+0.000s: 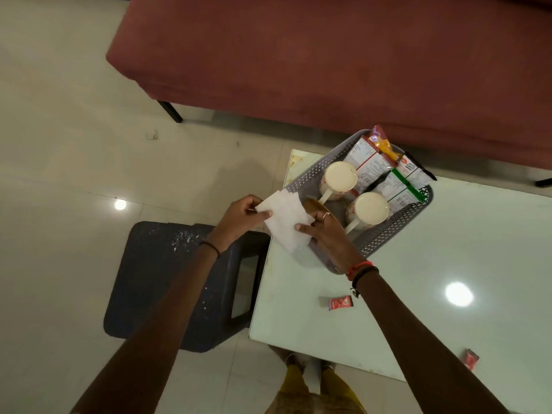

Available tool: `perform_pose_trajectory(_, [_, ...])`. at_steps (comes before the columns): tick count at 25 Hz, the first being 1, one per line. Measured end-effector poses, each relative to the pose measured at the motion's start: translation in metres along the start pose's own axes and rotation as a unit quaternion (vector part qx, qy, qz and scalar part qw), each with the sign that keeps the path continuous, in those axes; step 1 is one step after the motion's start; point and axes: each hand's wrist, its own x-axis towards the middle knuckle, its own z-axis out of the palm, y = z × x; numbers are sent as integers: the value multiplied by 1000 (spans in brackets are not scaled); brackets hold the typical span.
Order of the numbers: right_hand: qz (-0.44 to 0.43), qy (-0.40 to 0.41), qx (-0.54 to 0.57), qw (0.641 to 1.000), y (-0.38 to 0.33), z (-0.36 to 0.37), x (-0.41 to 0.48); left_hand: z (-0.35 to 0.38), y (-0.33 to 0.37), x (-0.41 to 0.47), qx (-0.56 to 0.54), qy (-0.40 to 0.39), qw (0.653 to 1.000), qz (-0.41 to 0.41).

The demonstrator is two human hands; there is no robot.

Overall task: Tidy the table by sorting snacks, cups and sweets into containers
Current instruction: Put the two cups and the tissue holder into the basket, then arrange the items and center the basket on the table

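A grey perforated basket (397, 227) stands at the far left end of the glass table (418, 294). Inside it are two cream cups (340, 176) (372, 208) and several snack packets (388, 171). Both hands hold a white paper napkin (286, 219) over the basket's near left corner. My left hand (242, 218) pinches its left edge. My right hand (328, 237) grips its right side, with a brown flat thing (313, 206) showing just behind the fingers. Two small red sweets lie on the table, one (340, 302) near the middle front and one (471, 358) at the right front.
A dark plastic stool (179, 282) stands on the tiled floor against the table's left edge. A maroon sofa (328, 55) runs along the far side, its black leg (171, 110) at the left. My feet show under the table's near edge.
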Motion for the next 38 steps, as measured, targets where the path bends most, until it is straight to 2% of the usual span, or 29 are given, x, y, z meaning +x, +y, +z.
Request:
perform_pose_trajectory(3, [-49, 112, -113, 986, -21, -31, -7, 14, 30, 25, 167, -17, 982, 83])
perform_pose_trajectory(6, [-98, 204, -248, 942, -29, -49, -16, 29, 49, 45, 273, -25, 947, 169])
perform_pose_trajectory(8, [-141, 228, -304, 914, -25, -52, -23, 39, 55, 53, 337, -20, 917, 211])
perform_pose_trajectory(15, [-181, 250, -411, 858, 13, -50, -30, 69, 34, 67, 474, -34, 835, 278])
perform_pose_trajectory(21, [-177, 254, -468, 828, 34, -52, -20, 79, 14, 76, 511, -39, 807, 293])
perform_pose_trajectory(27, [-148, 233, -467, 840, 36, -59, -6, 87, 12, 89, 546, -28, 790, 278])
perform_pose_trajectory(29, [-147, 227, -449, 852, 34, -63, -4, 86, 12, 88, 515, 0, 817, 261])
perform_pose_trajectory(31, [-156, 224, -437, 857, 30, -69, -5, 83, 9, 83, 437, 68, 868, 226])
perform_pose_trajectory(33, [-161, 231, -433, 856, 25, -80, -8, 86, 3, 74, 302, 177, 923, 161])
perform_pose_trajectory(35, [-156, 252, -428, 854, 13, -99, -8, 97, -1, 63, 95, 295, 950, 46])
perform_pose_trajectory(36, [-156, 265, -419, 854, 4, -110, -6, 103, -2, 56, -37, 352, 935, -22])
perform_pose_trajectory(37, [-158, 279, -407, 855, -8, -122, -3, 109, -3, 50, -161, 391, 901, -97])
perform_pose_trajectory(38, [-165, 300, -391, 854, -21, -134, 2, 115, -5, 44, -243, 397, 868, -171])
